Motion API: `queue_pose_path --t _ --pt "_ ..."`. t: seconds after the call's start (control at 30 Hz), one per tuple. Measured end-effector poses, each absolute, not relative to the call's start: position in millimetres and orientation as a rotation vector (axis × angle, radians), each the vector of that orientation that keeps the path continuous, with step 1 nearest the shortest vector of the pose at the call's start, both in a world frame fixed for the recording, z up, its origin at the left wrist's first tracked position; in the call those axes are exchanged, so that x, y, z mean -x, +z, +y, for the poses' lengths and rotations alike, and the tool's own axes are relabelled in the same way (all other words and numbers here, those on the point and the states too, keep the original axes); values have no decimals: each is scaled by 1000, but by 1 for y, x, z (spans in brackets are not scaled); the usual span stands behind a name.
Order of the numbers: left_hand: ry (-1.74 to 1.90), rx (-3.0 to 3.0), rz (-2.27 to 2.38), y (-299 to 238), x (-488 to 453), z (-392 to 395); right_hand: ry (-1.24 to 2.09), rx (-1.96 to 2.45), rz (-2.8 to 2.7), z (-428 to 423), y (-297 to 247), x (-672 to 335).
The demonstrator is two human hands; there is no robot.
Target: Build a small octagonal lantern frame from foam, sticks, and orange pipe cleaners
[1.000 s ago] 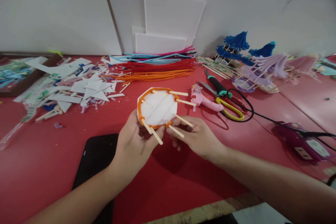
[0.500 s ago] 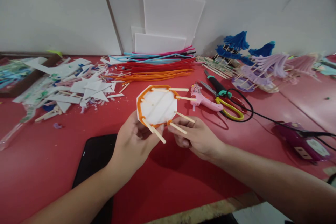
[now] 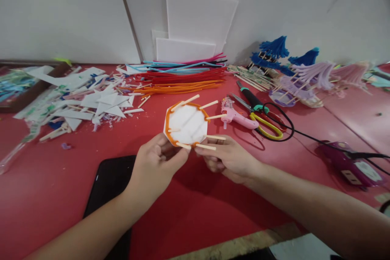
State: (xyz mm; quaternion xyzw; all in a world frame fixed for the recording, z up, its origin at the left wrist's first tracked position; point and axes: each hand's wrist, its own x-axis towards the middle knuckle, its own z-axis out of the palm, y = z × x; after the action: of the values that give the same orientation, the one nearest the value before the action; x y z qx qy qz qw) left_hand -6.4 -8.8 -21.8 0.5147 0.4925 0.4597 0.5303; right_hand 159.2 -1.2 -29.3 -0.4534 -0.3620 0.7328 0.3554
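Note:
Both hands hold a white foam octagon above the red table. An orange pipe cleaner runs round its rim and several wooden sticks poke out of its edge. My left hand pinches its lower left edge. My right hand grips the lower right side, fingers on the sticks there. The piece is tilted so its face points toward me.
A pink glue gun, yellow-handled scissors and a black cable lie right of the piece. Coloured pipe cleaners and white foam sheets sit at the wall. Foam scraps spread at left; a black phone lies under my left forearm.
The octagon has been turned in my hands, so the sticks now point up and to the right. It has shifted slightly right and looks smaller.

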Motion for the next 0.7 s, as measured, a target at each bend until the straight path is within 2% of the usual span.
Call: queue_pose_path --t 0.1,0.23,0.37,0.47,0.7 --pt "1039 -1002 1123 -26 7 -6 1659 1246 -1250 -1 -29 -164" --pt "1008 -774 1055 -27 6 -4 1011 1296 -1705 -8 -26 -168" --pt "999 -702 1016 -26 5 -2 431 1164 -1909 -13 -26 -168" --pt "973 -684 985 -26 5 -1 297 1052 -1994 -11 -29 -170" --pt "976 -750 973 -29 7 -2 258 948 -2086 -7 -31 -173"
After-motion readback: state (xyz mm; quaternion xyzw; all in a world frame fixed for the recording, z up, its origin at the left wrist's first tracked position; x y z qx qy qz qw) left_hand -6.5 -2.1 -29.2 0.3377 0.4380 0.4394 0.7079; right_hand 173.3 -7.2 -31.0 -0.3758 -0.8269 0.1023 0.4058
